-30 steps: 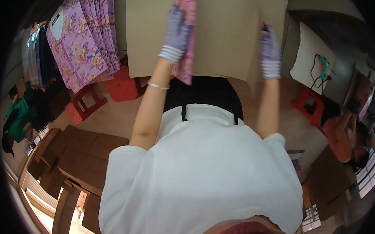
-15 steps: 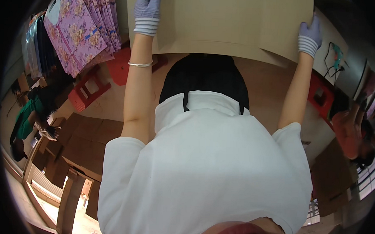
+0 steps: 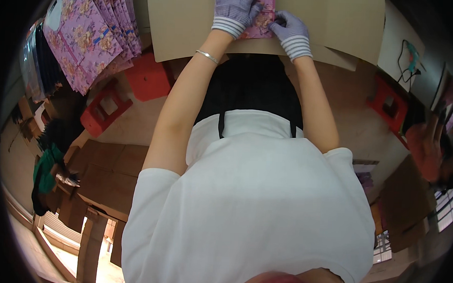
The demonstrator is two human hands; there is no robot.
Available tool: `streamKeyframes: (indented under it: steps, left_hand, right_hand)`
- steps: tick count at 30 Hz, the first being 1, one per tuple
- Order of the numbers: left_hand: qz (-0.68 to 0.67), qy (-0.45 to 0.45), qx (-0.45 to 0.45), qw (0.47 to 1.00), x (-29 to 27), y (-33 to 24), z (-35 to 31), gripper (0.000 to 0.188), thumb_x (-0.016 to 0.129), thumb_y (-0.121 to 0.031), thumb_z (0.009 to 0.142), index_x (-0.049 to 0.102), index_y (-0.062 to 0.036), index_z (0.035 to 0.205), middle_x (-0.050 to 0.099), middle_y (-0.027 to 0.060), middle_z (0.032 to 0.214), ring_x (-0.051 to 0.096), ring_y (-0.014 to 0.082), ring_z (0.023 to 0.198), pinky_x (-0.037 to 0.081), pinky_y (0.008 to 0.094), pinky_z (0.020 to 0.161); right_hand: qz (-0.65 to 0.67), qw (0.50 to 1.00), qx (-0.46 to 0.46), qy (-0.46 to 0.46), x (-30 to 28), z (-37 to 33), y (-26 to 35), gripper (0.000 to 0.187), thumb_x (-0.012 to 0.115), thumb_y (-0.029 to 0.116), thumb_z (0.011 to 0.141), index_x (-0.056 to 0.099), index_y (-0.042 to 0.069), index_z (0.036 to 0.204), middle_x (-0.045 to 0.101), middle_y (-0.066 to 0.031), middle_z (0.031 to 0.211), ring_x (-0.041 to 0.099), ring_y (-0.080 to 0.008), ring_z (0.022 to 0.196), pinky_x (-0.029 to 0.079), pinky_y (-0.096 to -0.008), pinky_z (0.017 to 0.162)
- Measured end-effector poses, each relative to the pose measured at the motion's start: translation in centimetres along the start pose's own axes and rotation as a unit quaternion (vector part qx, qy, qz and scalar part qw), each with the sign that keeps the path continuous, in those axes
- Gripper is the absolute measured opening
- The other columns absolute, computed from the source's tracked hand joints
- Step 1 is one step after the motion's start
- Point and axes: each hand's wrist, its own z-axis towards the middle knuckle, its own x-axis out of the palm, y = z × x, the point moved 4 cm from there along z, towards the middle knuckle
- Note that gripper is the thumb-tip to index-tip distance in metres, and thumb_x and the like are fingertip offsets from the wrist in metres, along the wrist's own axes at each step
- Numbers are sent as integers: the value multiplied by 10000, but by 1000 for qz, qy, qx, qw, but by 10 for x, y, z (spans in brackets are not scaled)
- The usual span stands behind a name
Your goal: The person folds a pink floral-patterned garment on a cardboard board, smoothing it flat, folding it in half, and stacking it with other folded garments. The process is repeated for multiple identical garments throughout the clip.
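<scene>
A wide beige cardboard sheet (image 3: 337,25) lies in front of me across the top of the view. Near its middle is a pink floral folded piece (image 3: 256,30), probably cloth, cut off by the upper edge. My left hand (image 3: 235,11), in a lilac knitted glove with white-striped cuff, rests flat over its left side with fingers spread. At its right edge, my right hand (image 3: 293,34), gloved alike, has bent fingers and thumb closed on the border. A silver bangle (image 3: 207,55) circles my left wrist.
Purple floral folded garments (image 3: 90,29) are stacked at the upper left, beside dark clear-wrapped ones. Red stools (image 3: 148,77) stand below. A teal corded tool (image 3: 411,58) lies at right. Brown cartons (image 3: 109,172) stand lower left; people (image 3: 51,169) are at both sides.
Both hands have left the sheet's sides and come together near its middle. A pink floral piece now shows under them. The sheet has shifted slightly.
</scene>
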Motion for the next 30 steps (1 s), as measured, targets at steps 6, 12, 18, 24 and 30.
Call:
streamKeyframes:
  steps: [6, 12, 18, 24, 30]
  left_hand:
    - [-5, 33, 22, 999, 9, -2, -37, 799, 694, -353, 739, 416, -148, 1459, 232, 166, 1592, 183, 428, 1464, 116, 665, 1144]
    - [-16, 55, 13, 998, 15, 1, -58, 827, 702, -365, 739, 391, -161, 1478, 236, 140, 1596, 165, 412, 1475, 95, 671, 1148]
    - [-10, 69, 13, 997, 15, 1, -57, 821, 709, -379, 729, 412, -155, 1462, 232, 138, 1598, 161, 405, 1478, 95, 667, 1151]
    - [-16, 61, 12, 998, 12, -2, -55, 805, 711, -392, 725, 438, -144, 1441, 228, 135, 1601, 151, 403, 1481, 96, 663, 1154]
    - [-11, 73, 16, 997, 12, -1, -54, 800, 707, -401, 730, 442, -144, 1440, 230, 134, 1600, 145, 399, 1484, 91, 663, 1155]
  right_hand:
    - [-69, 997, -1, -44, 4, 8, -8, 326, 797, 241, 735, 684, 92, 1002, 704, -70, 852, 677, -227, 790, 537, -361, 779]
    - [-78, 995, 65, 25, 3, 9, 3, 284, 733, 253, 758, 673, 87, 981, 675, -156, 998, 646, -312, 962, 503, -412, 858]
    - [-38, 997, 59, -15, 1, 8, 1, 258, 793, 200, 693, 653, 64, 862, 674, -143, 822, 657, -304, 768, 532, -389, 726]
    - [-62, 998, -1, -28, 4, 10, -4, 260, 787, 213, 746, 664, 56, 913, 686, -135, 829, 665, -276, 739, 546, -393, 739]
    - [-113, 993, 33, 5, 5, 16, -14, 323, 822, 263, 718, 677, 109, 961, 699, -74, 832, 674, -222, 781, 541, -359, 775]
